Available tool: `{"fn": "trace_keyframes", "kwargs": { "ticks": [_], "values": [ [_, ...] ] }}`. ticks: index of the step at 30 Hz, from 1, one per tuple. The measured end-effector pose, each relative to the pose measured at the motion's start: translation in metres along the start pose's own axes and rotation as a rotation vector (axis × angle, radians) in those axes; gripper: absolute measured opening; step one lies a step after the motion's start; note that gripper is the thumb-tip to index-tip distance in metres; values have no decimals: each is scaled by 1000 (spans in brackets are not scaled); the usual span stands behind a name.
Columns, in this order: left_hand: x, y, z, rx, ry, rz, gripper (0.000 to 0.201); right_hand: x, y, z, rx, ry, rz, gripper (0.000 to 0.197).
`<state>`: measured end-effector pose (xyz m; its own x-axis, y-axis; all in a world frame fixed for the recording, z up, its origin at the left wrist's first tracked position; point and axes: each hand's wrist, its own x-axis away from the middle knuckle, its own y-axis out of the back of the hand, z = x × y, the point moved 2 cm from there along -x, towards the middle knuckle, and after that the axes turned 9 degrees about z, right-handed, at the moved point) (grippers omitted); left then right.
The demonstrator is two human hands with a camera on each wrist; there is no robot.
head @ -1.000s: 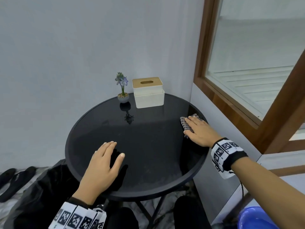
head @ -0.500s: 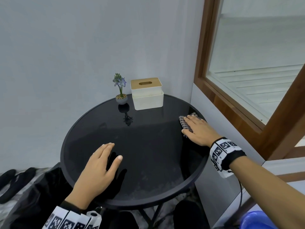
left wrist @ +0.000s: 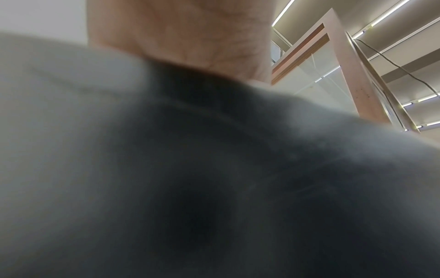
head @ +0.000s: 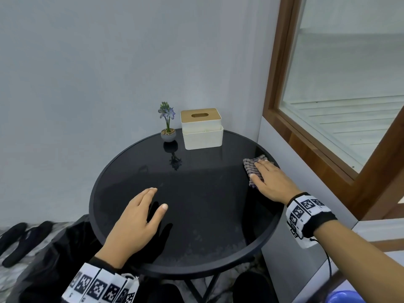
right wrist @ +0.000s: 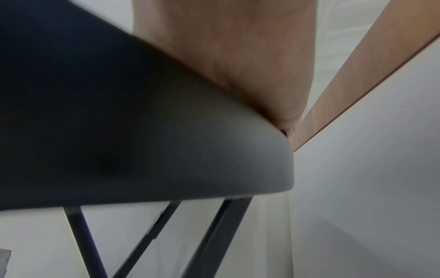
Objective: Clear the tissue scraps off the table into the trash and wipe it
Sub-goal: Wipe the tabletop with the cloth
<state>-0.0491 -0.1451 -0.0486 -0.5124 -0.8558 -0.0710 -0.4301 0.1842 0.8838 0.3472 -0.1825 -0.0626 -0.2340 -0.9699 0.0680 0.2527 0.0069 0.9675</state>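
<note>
A round black table point(head: 196, 215) with a glossy top fills the head view. My right hand point(head: 269, 178) lies flat with straight fingers on a grey ribbed cloth point(head: 251, 168) at the table's right edge. My left hand point(head: 140, 219) rests flat, palm down, on the near left part of the top and holds nothing. No tissue scraps show on the table. Both wrist views show only the blurred table rim point(right wrist: 214, 150) and the underside of each wrist.
A white tissue box with a wooden lid point(head: 202, 129) and a small potted flower point(head: 168, 127) stand at the table's back. A black trash bag point(head: 54, 254) sits low on the left, dark slippers point(head: 19, 239) beyond it. A wall and wooden window frame point(head: 306, 138) close the right side.
The view shifted slightly. Both hands have stayed in nearly the same spots on the table, the right one still flat on the cloth.
</note>
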Motion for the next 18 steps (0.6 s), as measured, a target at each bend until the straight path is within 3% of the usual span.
{"fn": "trace_keyframes", "kwargs": {
  "ticks": [8, 18],
  "values": [
    [-10, 4, 1, 10, 4, 23, 68, 6, 5, 6, -5, -1, 4, 64],
    [-17, 22, 6, 19, 13, 29, 71, 14, 26, 38, -198, 70, 32, 62]
  ]
}}
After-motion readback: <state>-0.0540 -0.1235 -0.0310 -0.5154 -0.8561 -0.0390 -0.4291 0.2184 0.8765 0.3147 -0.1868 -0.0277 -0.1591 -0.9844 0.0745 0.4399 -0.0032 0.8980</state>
